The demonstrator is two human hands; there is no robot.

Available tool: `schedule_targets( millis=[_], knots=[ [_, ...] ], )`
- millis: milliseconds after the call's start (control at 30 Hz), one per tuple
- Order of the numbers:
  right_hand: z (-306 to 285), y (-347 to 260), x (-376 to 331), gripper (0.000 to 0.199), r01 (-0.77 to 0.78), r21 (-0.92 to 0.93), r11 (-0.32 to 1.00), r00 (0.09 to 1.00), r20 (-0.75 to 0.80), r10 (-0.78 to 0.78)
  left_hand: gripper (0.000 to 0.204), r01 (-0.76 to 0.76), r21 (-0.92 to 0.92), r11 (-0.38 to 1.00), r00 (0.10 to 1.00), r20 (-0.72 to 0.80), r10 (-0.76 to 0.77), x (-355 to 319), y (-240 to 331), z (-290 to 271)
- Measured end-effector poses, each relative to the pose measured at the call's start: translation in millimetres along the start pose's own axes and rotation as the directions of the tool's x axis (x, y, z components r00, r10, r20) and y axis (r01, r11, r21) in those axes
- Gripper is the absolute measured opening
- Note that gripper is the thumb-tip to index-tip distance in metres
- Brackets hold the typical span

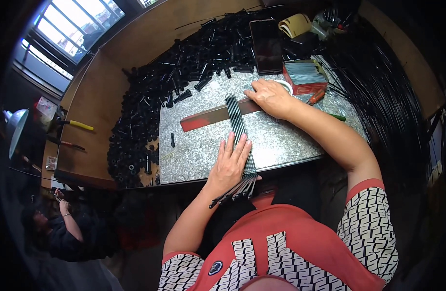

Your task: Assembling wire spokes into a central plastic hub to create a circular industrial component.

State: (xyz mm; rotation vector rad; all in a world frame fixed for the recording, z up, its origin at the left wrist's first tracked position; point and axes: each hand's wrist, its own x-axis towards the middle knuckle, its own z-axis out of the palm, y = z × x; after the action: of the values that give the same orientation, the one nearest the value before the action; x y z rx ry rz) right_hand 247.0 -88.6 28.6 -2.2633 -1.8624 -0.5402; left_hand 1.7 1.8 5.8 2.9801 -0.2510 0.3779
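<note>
A row of thin dark metal rods (236, 119) lies side by side across a flat reddish-grey bar (206, 119) on the speckled worktop. Their knobbed lower ends jut past the worktop's front edge. My left hand (227, 167) lies over the rods near that edge, fingers stretched along them; its thumb tip shows on their far right side, so the rods sit between thumb and fingers. My right hand (270, 98) rests over the bar's right end with fingers apart and slightly bent, holding nothing visible. Beside it is a white ring (285, 87), partly hidden by the hand.
Black tubular parts (194, 60) heap along the back and left. A dark phone (265, 47), a red box of thin pieces (304, 76) and an orange-handled screwdriver (316, 96) stand right of them. Long black rods (378, 82) pile at right. Another person (67, 218) sits lower left.
</note>
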Motion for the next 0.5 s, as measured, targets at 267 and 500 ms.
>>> schedule_targets(
  millis=[267,500],
  knots=[
    [8.1,4.1,-2.1,0.019,0.019,-0.017,1.000,0.993,-0.118,-0.021,0.096,0.006,-0.011,1.000,1.000,-0.003,-0.006,1.4,2.0,0.1],
    [3.7,2.7,-1.9,0.032,0.001,0.011,1.000,0.999,-0.032,-0.001,0.097,0.015,-0.014,1.000,1.000,0.008,-0.015,1.8,3.3,-2.0]
  ],
)
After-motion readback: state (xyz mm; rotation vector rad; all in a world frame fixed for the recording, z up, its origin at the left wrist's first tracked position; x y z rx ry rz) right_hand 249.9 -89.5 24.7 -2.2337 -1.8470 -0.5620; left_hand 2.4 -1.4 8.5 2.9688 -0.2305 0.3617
